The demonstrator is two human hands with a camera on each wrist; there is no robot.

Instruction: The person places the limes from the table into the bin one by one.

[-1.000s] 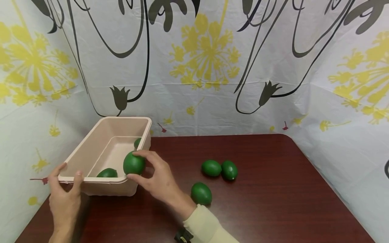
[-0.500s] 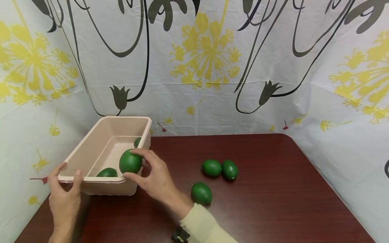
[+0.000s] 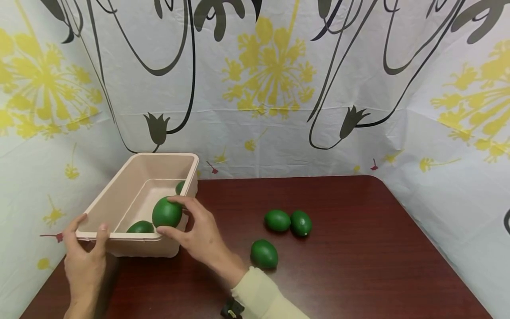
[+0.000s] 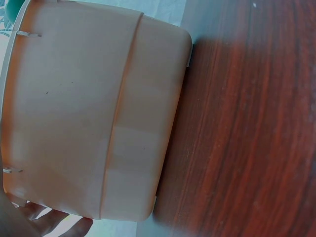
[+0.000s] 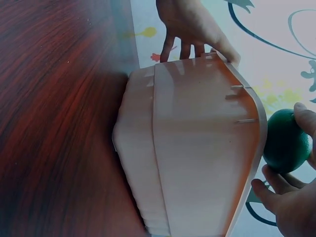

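Note:
A beige plastic bin (image 3: 137, 244) stands at the left of the table. My left hand (image 3: 84, 266) grips the near left corner of its rim, thumb over the edge; the right wrist view shows the fingers of this left hand (image 5: 190, 24) along the bin's outside. Between thumb and fingers, my right hand (image 3: 203, 235) pinches a green lime (image 3: 167, 212) above the near right corner of the bin. Inside the bin lie another lime (image 3: 141, 227) near the front wall and a partly hidden lime (image 3: 180, 187) by the right wall.
Right of the bin, two limes, one on the left (image 3: 277, 220) and one on the right (image 3: 301, 223), lie side by side on the dark red wooden table (image 3: 358, 266). A third lime (image 3: 264, 254) lies nearer. Patterned cloth (image 3: 255, 133) hangs behind and at both sides.
My right hand has moved a little to the left with the lime, further over the bin's inside. The left hand, bin and other limes have stayed in place.

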